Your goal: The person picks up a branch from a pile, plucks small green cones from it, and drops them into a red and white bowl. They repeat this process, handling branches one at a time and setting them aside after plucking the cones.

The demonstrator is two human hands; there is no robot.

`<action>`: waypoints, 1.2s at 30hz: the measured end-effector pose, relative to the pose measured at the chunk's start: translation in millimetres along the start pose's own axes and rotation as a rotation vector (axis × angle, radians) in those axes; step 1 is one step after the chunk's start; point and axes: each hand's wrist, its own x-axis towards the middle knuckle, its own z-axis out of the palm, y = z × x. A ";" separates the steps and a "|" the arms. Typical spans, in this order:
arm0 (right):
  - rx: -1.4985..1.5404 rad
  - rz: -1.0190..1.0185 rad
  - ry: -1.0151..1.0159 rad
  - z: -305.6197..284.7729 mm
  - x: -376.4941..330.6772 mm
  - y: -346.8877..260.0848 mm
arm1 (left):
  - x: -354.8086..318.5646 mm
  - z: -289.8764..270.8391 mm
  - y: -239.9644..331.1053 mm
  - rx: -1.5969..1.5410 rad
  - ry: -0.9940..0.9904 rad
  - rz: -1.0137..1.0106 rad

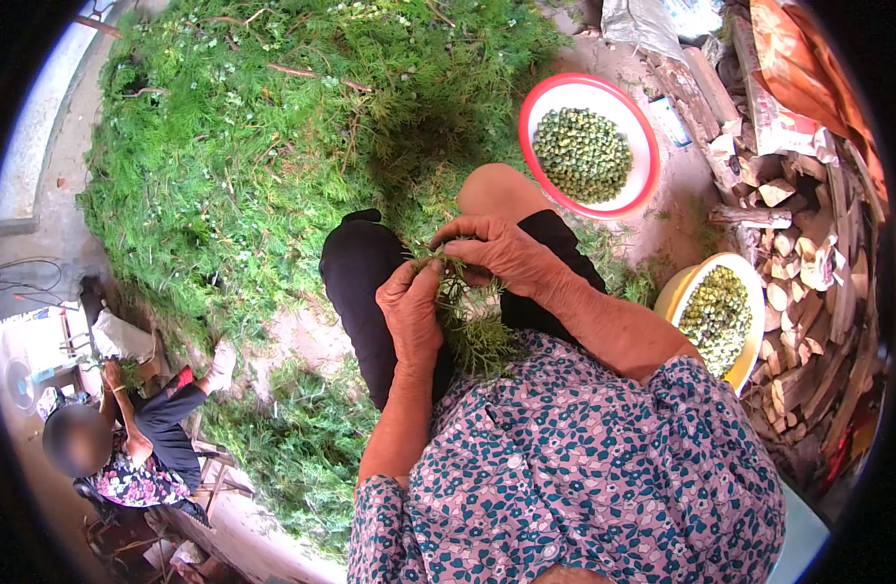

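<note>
Over my lap, my left hand (412, 304) pinches the top of a feathery evergreen sprig (479, 339), which hangs down between my knees and over my patterned shirt. Thumb and bent fingers of my right hand (511, 258) close on the same sprig just beside the left fingertips. Whether a small seed cone is between the right fingers is hidden. Nearest on the right is a white basin with a red rim (650, 146), part filled with round green seed cones (582, 156).
A large heap of cut evergreen branches (244, 165) covers the ground ahead and left. A yellow basin (748, 362) of lighter green cones stands at right, beside stacked firewood (808, 292). Another person (142, 438) sits at far left, holding greenery. Loose greenery (283, 457) lies between us.
</note>
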 end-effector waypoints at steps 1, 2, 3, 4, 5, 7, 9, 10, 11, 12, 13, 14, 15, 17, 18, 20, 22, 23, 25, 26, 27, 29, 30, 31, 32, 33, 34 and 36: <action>0.052 -0.021 0.020 0.5 0.8 2.7 | -0.1 0.9 -1.6 0.000 0.000 0.001; 0.051 -0.022 0.020 2.5 0.9 3.1 | 0.0 1.5 -3.4 0.027 0.024 0.039; 0.064 -0.025 0.080 4.7 1.0 3.4 | 0.5 1.4 -5.1 0.054 0.048 0.077; 0.076 -0.029 0.140 5.9 1.4 3.4 | 2.1 0.3 -7.6 0.054 0.048 0.078; 0.076 -0.029 0.141 6.1 1.9 3.4 | 4.0 -0.5 -9.4 -0.046 0.049 0.016; 0.218 0.026 0.119 5.4 3.3 3.9 | 6.7 -1.5 -10.1 -0.145 0.050 -0.045; 0.279 0.018 0.065 1.7 2.5 2.6 | 8.6 -1.4 -8.1 -0.275 0.027 -0.127; 0.340 0.010 0.012 0.6 2.3 2.3 | 8.5 -1.5 -7.8 -0.275 0.028 -0.126; 0.340 0.009 0.011 1.0 3.0 3.0 | 8.3 -1.3 -7.7 -0.282 0.021 -0.119; 0.359 -0.012 0.033 2.2 3.7 4.4 | 8.1 -1.0 -7.7 -0.289 0.014 -0.112; 0.378 -0.034 0.056 2.8 4.1 4.8 | 8.3 -1.1 -8.2 -0.289 0.014 -0.111; 0.377 -0.034 0.055 2.4 4.3 5.0 | 8.6 -1.9 -9.1 -0.294 0.025 -0.097; 0.380 -0.025 0.035 1.3 4.2 4.8 | 8.8 -2.2 -9.2 -0.299 0.036 -0.082; 0.382 -0.016 0.016 1.4 3.6 3.8 | 7.1 2.5 -5.5 -0.316 0.044 -0.073; 0.295 -0.044 -0.004 2.5 2.4 2.4 | 6.4 4.7 -3.7 -0.333 0.052 -0.064; 0.207 -0.073 -0.024 3.1 1.2 2.8 | 6.9 2.3 -5.3 -0.304 0.057 -0.068; -0.005 -0.110 0.032 2.1 1.4 6.1 | 7.8 -0.1 -6.7 -0.275 0.062 -0.070; -0.005 -0.110 0.033 1.1 2.4 8.4 | 7.8 -0.9 -7.3 -0.260 0.058 -0.080; 0.084 -0.106 0.056 -0.6 4.9 12.3 | 7.3 -0.5 -7.5 -0.245 0.054 -0.090; 0.083 -0.105 0.056 -0.7 4.5 11.4 | 7.1 0.1 -6.6 -0.254 0.054 -0.109; 0.098 -0.095 0.037 -0.9 3.6 9.5 | 6.9 0.5 -6.0 -0.262 0.054 -0.127; 0.113 -0.085 0.018 -1.1 1.7 5.6 | 7.2 -2.3 -7.2 -0.270 0.034 -0.144; 0.184 -0.023 -0.006 -1.2 0.8 3.7 | 7.3 -3.5 -7.1 -0.278 0.014 -0.161; 0.255 0.039 -0.030 -1.0 -0.1 2.2 | 7.0 -3.9 -6.2 -0.278 0.013 -0.161; 0.254 0.039 -0.030 -0.2 -0.5 1.4 | 6.2 -3.9 -3.7 -0.276 0.001 -0.180; 0.285 0.078 -0.012 1.0 -0.7 0.8 | 5.3 -3.3 -1.3 -0.273 -0.011 -0.198; 0.316 0.116 0.007 2.3 -0.9 0.0 | 4.5 -2.3 1.0 -0.273 -0.011 -0.198; 0.379 0.129 0.022 4.6 0.0 -1.6 | 4.5 -1.6 4.1 -0.345 0.007 -0.230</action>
